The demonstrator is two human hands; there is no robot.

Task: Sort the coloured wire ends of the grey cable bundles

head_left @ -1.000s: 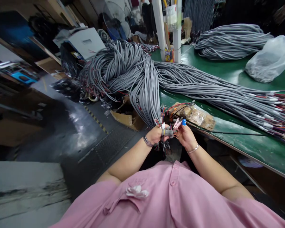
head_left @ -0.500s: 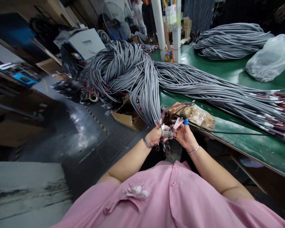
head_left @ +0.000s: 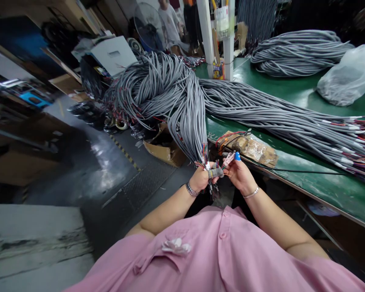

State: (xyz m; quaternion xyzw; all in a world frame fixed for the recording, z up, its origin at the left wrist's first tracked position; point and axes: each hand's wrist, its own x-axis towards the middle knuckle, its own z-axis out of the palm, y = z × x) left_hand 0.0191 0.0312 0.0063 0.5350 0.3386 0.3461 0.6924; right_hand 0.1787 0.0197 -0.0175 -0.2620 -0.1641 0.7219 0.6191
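My left hand [head_left: 200,177] is closed around the stripped end of a grey cable bundle [head_left: 188,121], where thin coloured wires [head_left: 204,156] fan out past white sleeves. A grey cover wraps one of its fingers. Close beside it on the right, my right hand [head_left: 241,178] pinches some of the thin wires, its thumb tip wrapped in blue [head_left: 237,156]. A pale pink piece [head_left: 229,158] shows at its fingertips; whether it is a finger wrap or a separate thing, I cannot tell. More wire ends dangle below my left hand.
On the green table [head_left: 304,174] lie a long row of grey cables [head_left: 276,111], a coiled bundle [head_left: 301,52], a clear plastic bag [head_left: 348,75] and a taped wooden block [head_left: 255,149]. An open cardboard box [head_left: 159,152] is below the cables. A person [head_left: 170,24] stands near a fan [head_left: 149,26].
Both hands stay close together at the wire ends, with only slight finger movement. The coloured wires have spread a little more. The view has shifted slightly, and the person behind has moved left.
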